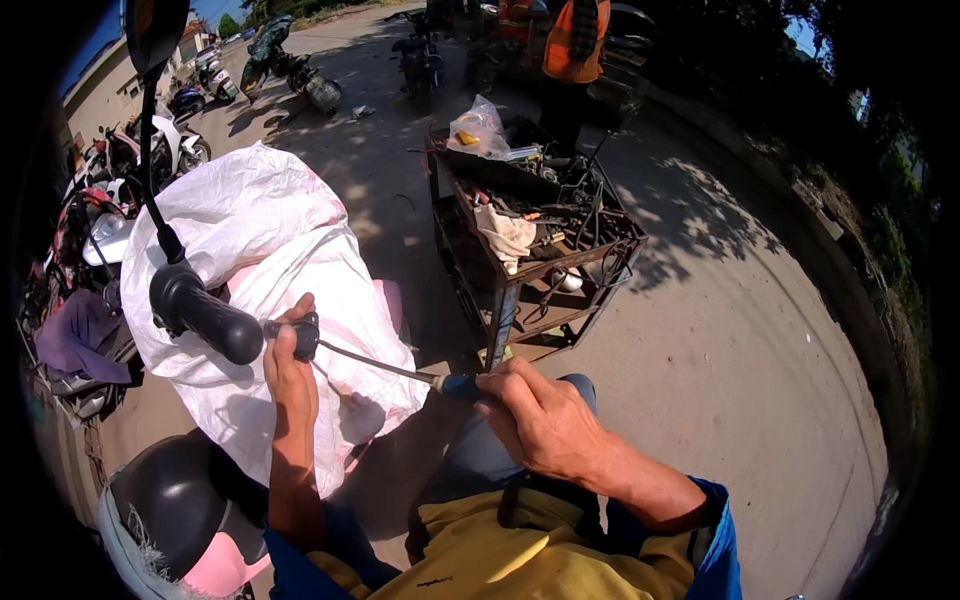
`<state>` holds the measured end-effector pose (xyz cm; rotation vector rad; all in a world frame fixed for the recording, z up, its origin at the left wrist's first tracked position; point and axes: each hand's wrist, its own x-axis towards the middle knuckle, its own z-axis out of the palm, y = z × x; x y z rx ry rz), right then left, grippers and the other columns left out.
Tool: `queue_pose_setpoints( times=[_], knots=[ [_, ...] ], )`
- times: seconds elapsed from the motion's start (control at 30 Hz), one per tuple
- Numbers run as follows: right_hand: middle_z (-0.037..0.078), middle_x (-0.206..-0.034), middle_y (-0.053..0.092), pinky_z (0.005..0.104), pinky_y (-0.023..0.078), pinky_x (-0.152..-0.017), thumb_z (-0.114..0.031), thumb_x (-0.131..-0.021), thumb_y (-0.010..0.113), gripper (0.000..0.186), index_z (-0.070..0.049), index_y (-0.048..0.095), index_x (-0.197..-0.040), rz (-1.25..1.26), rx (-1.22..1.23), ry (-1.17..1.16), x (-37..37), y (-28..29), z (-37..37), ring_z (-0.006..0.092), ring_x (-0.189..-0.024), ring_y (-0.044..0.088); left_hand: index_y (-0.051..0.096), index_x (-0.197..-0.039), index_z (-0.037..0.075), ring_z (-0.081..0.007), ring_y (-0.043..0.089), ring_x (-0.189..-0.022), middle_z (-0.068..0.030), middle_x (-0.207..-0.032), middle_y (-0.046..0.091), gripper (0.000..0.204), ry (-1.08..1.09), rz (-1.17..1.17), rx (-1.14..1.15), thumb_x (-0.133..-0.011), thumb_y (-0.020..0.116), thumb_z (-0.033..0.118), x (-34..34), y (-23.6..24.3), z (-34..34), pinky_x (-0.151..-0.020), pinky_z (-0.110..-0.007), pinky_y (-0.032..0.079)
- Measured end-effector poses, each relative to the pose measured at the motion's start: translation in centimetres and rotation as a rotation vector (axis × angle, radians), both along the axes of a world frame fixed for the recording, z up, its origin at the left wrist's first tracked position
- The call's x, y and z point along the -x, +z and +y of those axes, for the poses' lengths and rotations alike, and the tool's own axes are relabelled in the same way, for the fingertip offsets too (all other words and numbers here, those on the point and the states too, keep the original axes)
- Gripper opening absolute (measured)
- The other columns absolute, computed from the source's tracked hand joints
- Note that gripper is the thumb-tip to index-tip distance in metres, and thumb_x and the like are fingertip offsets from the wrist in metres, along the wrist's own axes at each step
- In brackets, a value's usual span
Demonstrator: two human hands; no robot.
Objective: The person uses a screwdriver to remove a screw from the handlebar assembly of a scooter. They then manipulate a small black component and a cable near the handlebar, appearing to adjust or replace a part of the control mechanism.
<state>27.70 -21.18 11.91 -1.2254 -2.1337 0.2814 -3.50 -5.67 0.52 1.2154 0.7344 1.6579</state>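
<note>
Person's L hand is curled round a small black part, fingers closed on it, just R of the black handlebar grip; can't tell if part & grip touch. R hand is wrapped tight round the handle of a screwdriver, its thin metal shaft running L & slightly up, far end at the black part; exact tip contact too small to tell. Black part & shaft are over a crumpled wht sheet, pinkish patches showing. Mirror stalk rises nr the grip. Lower L: blk rounded thing w/ pink panel just below. Ahead, a bit R: metal cart w/ misc. parts piled in, pale rag at its near side, clear plastic bag toward far end. Bg: person in orange vest behind cart, parked motorbike upper L.
</note>
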Motion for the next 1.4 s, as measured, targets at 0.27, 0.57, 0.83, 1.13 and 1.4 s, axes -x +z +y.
queue_pose_setpoints(
  times=[0.27,0.57,0.83,1.13,1.4],
  knots=[
    [0.017,-0.115,0.057,0.0424,0.055,-0.077,-0.008,-0.094,0.071,0.039,-0.001,0.056,-0.129,0.298,-0.176,-0.028,0.1,0.0,0.8,0.0345,-0.093,0.061,0.055,-0.13,-0.007,-0.0328,0.049,-0.138,-0.027,-0.144,0.055,0.043,-0.034,0.022,0.022,-0.107,0.046,0.029,-0.7,0.4,-0.3,-0.122,-0.043,0.032],
    [0.016,-0.122,0.059,0.0463,0.049,-0.089,-0.006,-0.079,0.073,0.042,-0.004,0.062,-0.118,-0.012,-0.307,0.347,-2.7,-1.1,1.9,0.0375,-0.111,0.057,0.057,-0.134,-0.007,-0.0339,0.046,-0.142,-0.0264,-0.148,0.053,0.059,-0.019,0.038,0.054,-0.102,0.055,0.043,-0.5,0.1,0.0,-0.124,-0.045,0.028],
    [0.019,-0.109,0.057,0.043,0.056,-0.07,-0.012,-0.093,0.07,0.032,0.003,0.059,-0.12,0.115,0.315,-0.006,-1.7,-0.4,0.3,0.0352,-0.087,0.066,0.056,-0.136,-0.008,-0.0336,0.047,-0.142,-0.0243,-0.148,0.054,0.064,0.007,0.016,0.084,-0.099,0.057,0.044,0.0,-0.7,0.4,-0.124,-0.044,0.029],
    [0.021,-0.128,0.058,0.0487,0.05,-0.095,-0.005,-0.084,0.07,0.043,0.001,0.06,-0.125,0.162,-0.231,0.241,-1.9,-2.1,1.6,0.0406,-0.115,0.057,0.053,-0.14,-0.009,-0.032,0.047,-0.141,-0.0236,-0.147,0.054,0.068,-0.005,0.009,0.094,-0.099,0.057,0.045,-0.2,-0.3,0.5,-0.123,-0.043,0.031],
    [0.021,-0.119,0.06,0.0427,0.057,-0.075,-0.001,-0.087,0.073,0.04,0.002,0.06,-0.125,0.053,-0.205,0.124,-2.1,-1.9,1.3,0.0374,-0.089,0.067,0.055,-0.137,-0.008,-0.0327,0.047,-0.141,-0.0239,-0.147,0.055,0.065,-0.002,0.005,0.088,-0.1,0.056,0.044,-0.4,-0.5,0.6,-0.124,-0.044,0.03]
  ],
)
